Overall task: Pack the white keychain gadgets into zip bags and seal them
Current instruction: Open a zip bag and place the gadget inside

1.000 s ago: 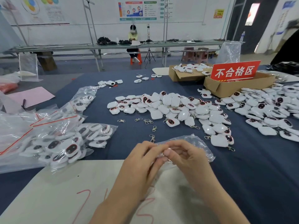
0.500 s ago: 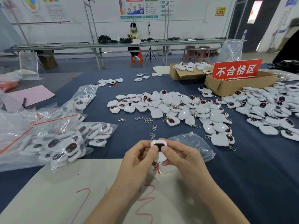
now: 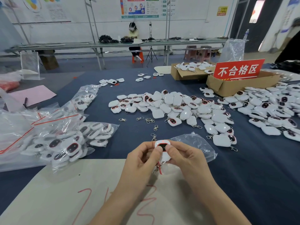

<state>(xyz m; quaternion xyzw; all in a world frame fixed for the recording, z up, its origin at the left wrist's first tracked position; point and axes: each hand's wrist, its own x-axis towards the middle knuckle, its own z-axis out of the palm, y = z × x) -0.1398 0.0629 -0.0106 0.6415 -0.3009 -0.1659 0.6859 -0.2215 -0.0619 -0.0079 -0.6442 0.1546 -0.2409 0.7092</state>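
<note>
Grip: one white keychain gadget (image 3: 162, 145) is pinched, screen up, between the thumbs and curled fingers of the left hand (image 3: 142, 158) and right hand (image 3: 183, 158), above the far edge of the white sheet (image 3: 56, 192).
Blue-clothed table (image 3: 259, 176): spread underneath.
Filled zip bags (image 3: 68, 140): heaped at 9 o'clock.
Loose gadget pile (image 3: 172, 104): at 12 o'clock.
Empty zip bag (image 3: 196, 143): laid at 2 o'clock, just beside the right hand.
Metal clasps (image 3: 149, 120): scattered near, at 12 o'clock.

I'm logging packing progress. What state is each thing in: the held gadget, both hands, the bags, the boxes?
held gadget: outside any bag, screen up.
left hand: pinches the gadget.
right hand: pinches the gadget.
clear bag behind the hands: lies crumpled, looks empty.
bags at left: full of gadgets; seal unclear.
box with red sign: open-topped.
</note>
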